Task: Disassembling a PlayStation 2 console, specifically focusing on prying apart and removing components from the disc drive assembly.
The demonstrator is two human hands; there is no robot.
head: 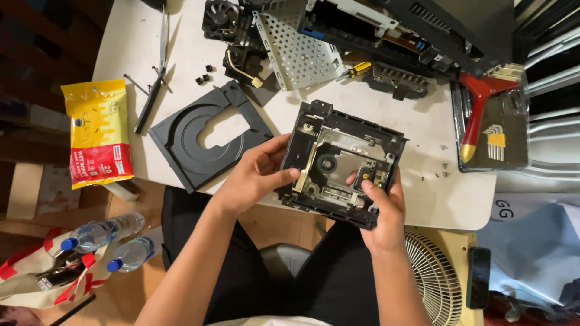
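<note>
I hold a black optical drive mechanism (344, 158) with a metal plate and round spindle hub in its middle, just above the near edge of the white table (423, 199). My left hand (257, 174) grips its left side, thumb resting on the metal rail. My right hand (380, 208) grips its lower right corner, thumb pressing on the small laser carriage. A black disc tray (202, 136) lies flat on the table just left of my left hand.
A perforated metal cover (296, 54), a fan (220, 17), a yellow-handled screwdriver (356, 69) and black chassis parts crowd the far side. A tool case with a red T-handle (483, 115) sits right. A yellow wipes pack (99, 133) overhangs left. Bottles and a fan stand below.
</note>
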